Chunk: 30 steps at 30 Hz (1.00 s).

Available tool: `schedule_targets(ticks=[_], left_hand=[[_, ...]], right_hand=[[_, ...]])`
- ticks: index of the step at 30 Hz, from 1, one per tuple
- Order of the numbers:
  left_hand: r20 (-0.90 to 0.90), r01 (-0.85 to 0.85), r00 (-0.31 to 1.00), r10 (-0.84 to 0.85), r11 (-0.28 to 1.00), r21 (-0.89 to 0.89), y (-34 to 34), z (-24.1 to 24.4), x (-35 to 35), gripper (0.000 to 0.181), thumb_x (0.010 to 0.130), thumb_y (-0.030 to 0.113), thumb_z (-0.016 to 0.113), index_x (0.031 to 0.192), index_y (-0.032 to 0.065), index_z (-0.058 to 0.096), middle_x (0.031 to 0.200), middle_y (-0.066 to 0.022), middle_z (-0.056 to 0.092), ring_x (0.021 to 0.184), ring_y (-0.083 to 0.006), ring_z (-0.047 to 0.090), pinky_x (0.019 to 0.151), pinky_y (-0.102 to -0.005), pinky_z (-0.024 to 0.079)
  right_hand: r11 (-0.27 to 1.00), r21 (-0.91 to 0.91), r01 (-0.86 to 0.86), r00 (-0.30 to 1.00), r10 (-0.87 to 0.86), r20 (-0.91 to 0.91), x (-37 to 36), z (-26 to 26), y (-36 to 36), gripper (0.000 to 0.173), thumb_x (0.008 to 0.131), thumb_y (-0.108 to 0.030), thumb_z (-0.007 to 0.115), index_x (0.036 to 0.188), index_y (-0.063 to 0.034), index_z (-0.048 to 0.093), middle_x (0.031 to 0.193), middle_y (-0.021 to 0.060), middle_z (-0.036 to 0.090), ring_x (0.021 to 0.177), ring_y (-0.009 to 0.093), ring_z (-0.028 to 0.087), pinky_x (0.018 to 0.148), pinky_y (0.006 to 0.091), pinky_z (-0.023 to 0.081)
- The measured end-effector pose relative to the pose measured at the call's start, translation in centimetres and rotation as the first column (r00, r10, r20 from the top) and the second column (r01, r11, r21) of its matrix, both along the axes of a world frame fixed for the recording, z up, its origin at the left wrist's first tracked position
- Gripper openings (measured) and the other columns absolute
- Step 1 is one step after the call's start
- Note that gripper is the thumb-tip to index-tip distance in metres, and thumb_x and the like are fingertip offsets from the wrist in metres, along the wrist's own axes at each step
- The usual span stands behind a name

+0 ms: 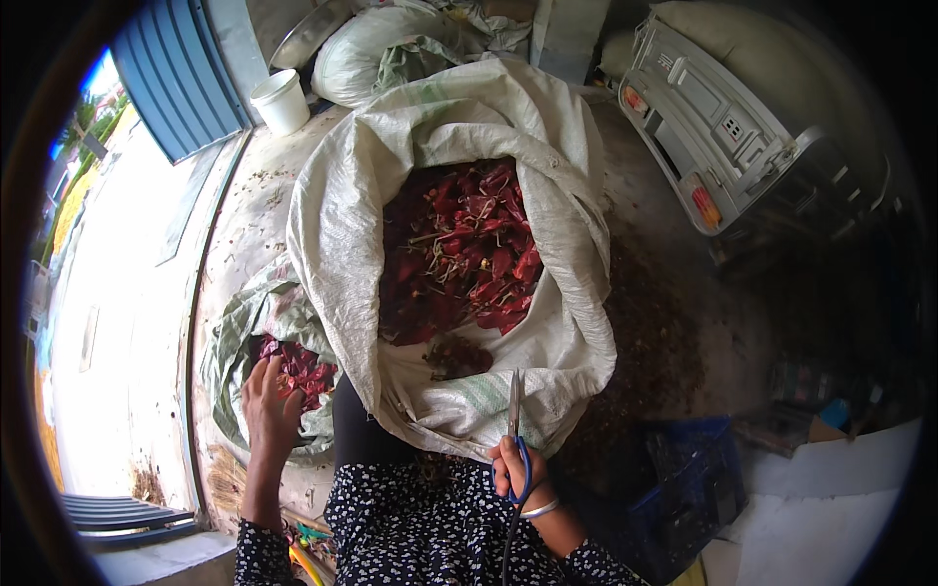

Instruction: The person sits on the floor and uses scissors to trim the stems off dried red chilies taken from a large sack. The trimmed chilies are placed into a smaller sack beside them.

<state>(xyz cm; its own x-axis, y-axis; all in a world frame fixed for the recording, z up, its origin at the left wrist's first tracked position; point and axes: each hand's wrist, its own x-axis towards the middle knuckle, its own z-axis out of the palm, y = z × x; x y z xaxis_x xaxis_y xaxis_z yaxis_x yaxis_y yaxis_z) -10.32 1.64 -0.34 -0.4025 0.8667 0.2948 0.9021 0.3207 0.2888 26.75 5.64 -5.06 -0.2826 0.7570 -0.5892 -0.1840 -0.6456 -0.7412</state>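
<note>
A big white woven sack (pixel 330 212) with its rim rolled down stands open in front of me, holding dried red chili peppers (pixel 469 242) with pale stems. A small dark clump (pixel 459 357) lies on its inner near side. My right hand (pixel 519 469) holds scissors with blue handles (pixel 515 417) at the sack's near rim, blades pointing away from me. To the left, my left hand (pixel 271 403) reaches over a smaller greenish woven sack (pixel 227 366) that holds dark red dried peppers (pixel 308 370). Its fingers are apart at the peppers; whether they touch any is not plain.
A white bucket (pixel 281 102) and a full white sack (pixel 381 51) stand beyond. At the right are a grey metal vehicle tailgate (pixel 718 124) and a blue plastic crate (pixel 681 483). Blue corrugated door panels (pixel 176 73) border the bright doorway at the left.
</note>
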Motion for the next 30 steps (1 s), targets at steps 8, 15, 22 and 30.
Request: schedule_targets(ticks=[8,15,22,30], left_hand=[[0.585,0.519,0.688,-0.430,0.855,0.017,12.9,-4.5,15.1,0.028,0.081,0.022,0.065,0.104,0.0060,0.067,0.104,-0.0180,0.066,0.090,-0.0390,0.064,0.080,-0.0445,0.052],[0.524,0.286,0.850,-0.053,0.882,-0.374,16.9,-9.0,19.4,0.035,0.084,0.037,0.062,0.102,0.0075,0.068,0.096,-0.0202,0.067,0.089,-0.0380,0.065,0.078,-0.0461,0.051],[0.856,0.186,0.497,-0.142,0.981,0.055,15.0,-10.6,16.1,0.021,0.090,0.021,0.061,0.093,0.0018,0.068,0.076,-0.0097,0.067,0.064,-0.0203,0.064,0.061,-0.0310,0.050],[0.985,0.018,-0.135,-0.108,0.994,0.111,9.2,-3.4,13.5,0.016,0.095,0.020,0.058,0.091,0.0044,0.059,0.072,-0.0008,0.059,0.059,-0.0083,0.053,0.054,-0.0223,0.042]], right_hand=[[0.999,0.028,0.024,1.000,-0.024,-0.013,0.3,-0.5,-0.5,0.040,0.096,-0.041,0.054,0.084,-0.0032,0.057,0.058,-0.0025,0.048,0.041,0.006,0.045,0.038,0.0207,0.037],[0.999,0.023,0.024,1.000,-0.024,-0.009,0.4,-0.6,-0.4,0.040,0.096,-0.041,0.055,0.085,-0.0023,0.057,0.057,-0.0019,0.049,0.043,0.006,0.046,0.040,0.0213,0.038],[0.996,0.091,0.019,0.997,-0.011,-0.081,0.6,-0.8,-0.7,0.039,0.095,-0.039,0.057,0.088,-0.0012,0.058,0.060,-0.0012,0.050,0.045,0.007,0.047,0.043,0.0214,0.039],[0.658,0.663,-0.357,0.879,-0.004,0.477,-1.0,-0.9,-0.1,0.046,0.081,-0.038,0.075,0.103,-0.0022,0.056,0.069,-0.0008,0.051,0.058,0.007,0.048,0.055,0.0232,0.043]])
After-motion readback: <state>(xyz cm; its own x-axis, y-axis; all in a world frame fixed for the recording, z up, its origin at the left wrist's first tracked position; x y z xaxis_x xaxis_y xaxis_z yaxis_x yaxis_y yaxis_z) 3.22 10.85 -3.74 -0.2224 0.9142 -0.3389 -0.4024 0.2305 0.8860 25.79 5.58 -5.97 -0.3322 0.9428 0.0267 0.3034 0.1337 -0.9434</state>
